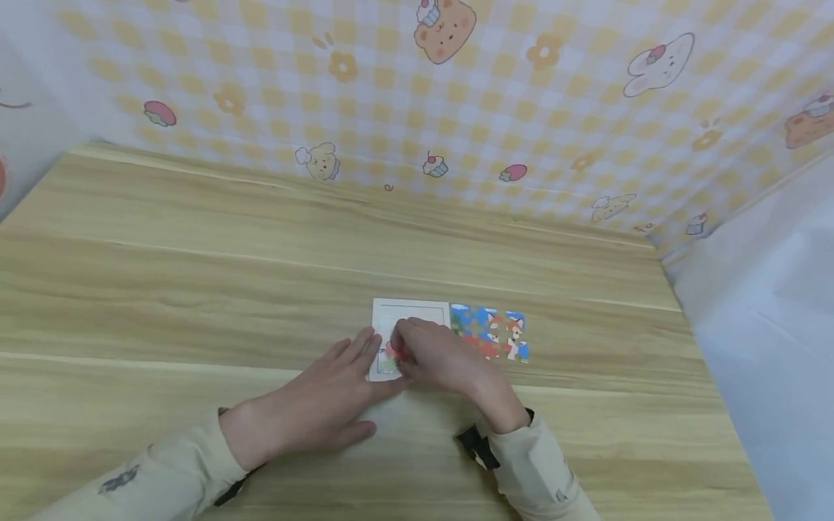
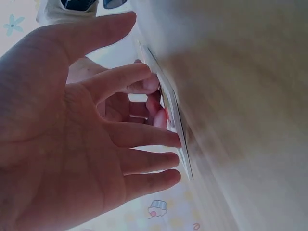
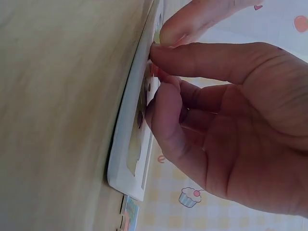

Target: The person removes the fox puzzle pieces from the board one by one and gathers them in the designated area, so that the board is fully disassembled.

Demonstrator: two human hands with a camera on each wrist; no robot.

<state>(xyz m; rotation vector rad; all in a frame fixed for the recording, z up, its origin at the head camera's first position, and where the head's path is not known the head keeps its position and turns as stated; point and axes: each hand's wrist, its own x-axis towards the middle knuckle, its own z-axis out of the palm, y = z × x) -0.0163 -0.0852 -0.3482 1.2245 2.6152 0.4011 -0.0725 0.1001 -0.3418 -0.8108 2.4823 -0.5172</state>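
Observation:
A white puzzle tray [image 1: 410, 310] with a raised border lies on the wooden table. Some picture pieces [image 1: 387, 364] sit in its near left corner. My right hand [image 1: 439, 354] is curled over the tray and pinches a reddish puzzle piece [image 3: 155, 70] between thumb and forefinger, close against the tray floor; the fingers cover most of that piece. At the left, my left hand [image 1: 332, 394] lies with straight fingers, their tips touching the tray's left and near edges. In the left wrist view its thumb stands apart from the other fingers.
Right of the tray lies a group of joined puzzle pieces [image 1: 476, 325] in blue, green and red. Beside it is a strip with a fox-like animal [image 1: 516, 334]. A yellow checked cloth wall [image 1: 391, 108] rises behind the table, and a white surface [image 1: 769, 304] borders it at right.

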